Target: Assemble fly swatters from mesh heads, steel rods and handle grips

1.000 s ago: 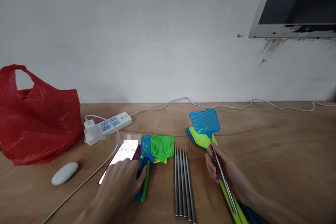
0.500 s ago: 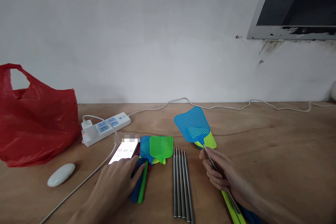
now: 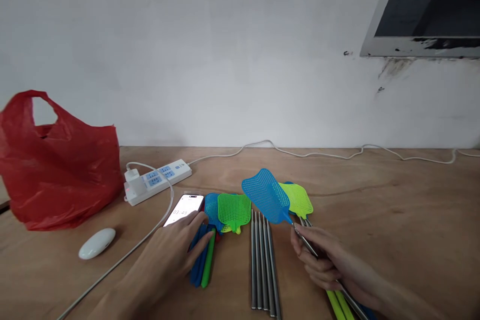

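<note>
My right hand (image 3: 322, 257) grips the thin metal rod of a blue fly swatter (image 3: 266, 195), its perforated head tilted up to the left. Below that hand lie a yellow-green fly swatter head (image 3: 298, 199) and yellow-green handles (image 3: 339, 305). My left hand (image 3: 174, 245) reaches over the blue handles (image 3: 198, 260), thumb and fingers apart, the thumb at a green handle (image 3: 208, 260). Just past its fingers lie a green swatter head (image 3: 234, 210) and a blue swatter head (image 3: 212, 208). Several metal rods (image 3: 264, 265) lie side by side between my hands.
A lit phone (image 3: 185, 206) lies beyond my left hand. A white power strip (image 3: 159, 180) with a plug and cable stands behind it. At left are a red plastic bag (image 3: 63, 170) and a white mouse-shaped object (image 3: 97, 243). A white wall (image 3: 225, 85) backs the wooden table (image 3: 393, 220).
The blue swatter in my right hand has come down and toward me, its head tilting further left and uncovering more of the yellow-green one. My left hand stays over the handles. The view has shifted slightly.
</note>
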`<state>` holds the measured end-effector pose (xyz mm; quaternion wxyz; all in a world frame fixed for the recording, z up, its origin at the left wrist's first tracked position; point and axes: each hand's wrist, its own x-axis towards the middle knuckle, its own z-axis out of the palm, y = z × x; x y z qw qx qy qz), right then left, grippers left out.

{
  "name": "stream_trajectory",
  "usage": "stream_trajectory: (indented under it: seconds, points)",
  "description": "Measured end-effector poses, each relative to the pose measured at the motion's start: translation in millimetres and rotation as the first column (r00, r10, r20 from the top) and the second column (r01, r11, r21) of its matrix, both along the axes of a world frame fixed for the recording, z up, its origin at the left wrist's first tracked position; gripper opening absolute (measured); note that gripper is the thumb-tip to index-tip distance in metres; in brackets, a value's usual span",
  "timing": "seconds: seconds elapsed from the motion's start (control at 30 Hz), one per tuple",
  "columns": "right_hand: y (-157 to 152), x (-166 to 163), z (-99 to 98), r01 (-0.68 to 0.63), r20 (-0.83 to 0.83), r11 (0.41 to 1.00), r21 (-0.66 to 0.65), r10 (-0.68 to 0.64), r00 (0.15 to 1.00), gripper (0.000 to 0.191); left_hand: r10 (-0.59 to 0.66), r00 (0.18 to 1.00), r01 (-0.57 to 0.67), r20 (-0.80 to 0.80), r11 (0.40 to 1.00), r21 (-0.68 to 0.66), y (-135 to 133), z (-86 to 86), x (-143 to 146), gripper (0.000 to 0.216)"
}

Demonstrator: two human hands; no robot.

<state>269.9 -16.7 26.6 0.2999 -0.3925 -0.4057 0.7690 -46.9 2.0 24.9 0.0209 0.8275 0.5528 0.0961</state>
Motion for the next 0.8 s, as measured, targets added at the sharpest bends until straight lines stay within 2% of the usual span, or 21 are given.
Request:
stream_trajectory:
  seconds: [0.1, 0.23, 0.33, 0.4, 0.5, 0.6, 0.67, 0.73, 0.77, 0.8]
  points:
    - [-0.8, 4.1, 5.2, -0.102, -0.046, 0.991, -0.081, 0.099, 0.994, 0.034, -0.119, 0.973, 0.106, 0.196, 0.992, 0.073, -1.7, 2.7, 9.6, 0.031]
    - [-2.6, 8.0, 8.7, -0.281, -0.083, 0.945, -0.167, 0.271, 0.959, 0.029, -0.166, 0.889, 0.131, 0.427, 0.985, 0.110, -7.9, 8.0, 25.8, 0.052]
    - [-3.7, 5.8, 8.0, -0.339, -0.075, 0.929, -0.148, 0.331, 0.940, 0.030, -0.267, 0.849, 0.229, 0.455, 0.964, 0.138, -10.4, 10.0, 31.1, 0.053]
    - [-4.2, 2.4, 6.1, -0.339, -0.031, 0.932, -0.127, 0.337, 0.941, 0.032, -0.319, 0.830, 0.280, 0.457, 0.948, 0.154, -9.5, 9.6, 30.9, 0.047]
    - [-6.0, -2.5, 2.5, -0.295, 0.098, 0.951, -0.097, 0.304, 0.948, 0.038, -0.309, 0.815, 0.250, 0.491, 0.951, 0.183, -4.7, 7.3, 28.5, 0.034]
    - [-8.9, -3.7, -0.3, -0.202, 0.250, 0.978, 0.055, 0.183, 0.951, 0.045, -0.332, 0.792, 0.270, 0.513, 0.943, 0.193, -0.4, 6.6, 28.7, 0.030]
    - [-10.9, -2.1, -1.1, -0.179, 0.360, 0.952, 0.248, 0.081, 0.929, 0.048, -0.312, 0.775, 0.253, 0.550, 0.950, 0.183, -0.7, 8.8, 32.4, 0.020]
    - [-12.4, 0.0, -1.1, -0.199, 0.478, 0.854, 0.480, -0.065, 0.876, 0.047, -0.171, 0.739, 0.192, 0.652, 0.981, 0.040, -3.4, 12.2, 38.9, 0.023]
    - [-13.0, 0.8, -1.0, -0.213, 0.524, 0.784, 0.582, -0.162, 0.836, 0.044, -0.048, 0.704, 0.182, 0.709, 0.977, -0.115, -5.1, 13.9, 42.7, 0.031]
    - [-13.5, 1.1, -0.9, -0.226, 0.551, 0.712, 0.664, -0.262, 0.793, 0.040, 0.090, 0.670, 0.202, 0.737, 0.933, -0.297, -6.6, 15.1, 46.3, 0.037]
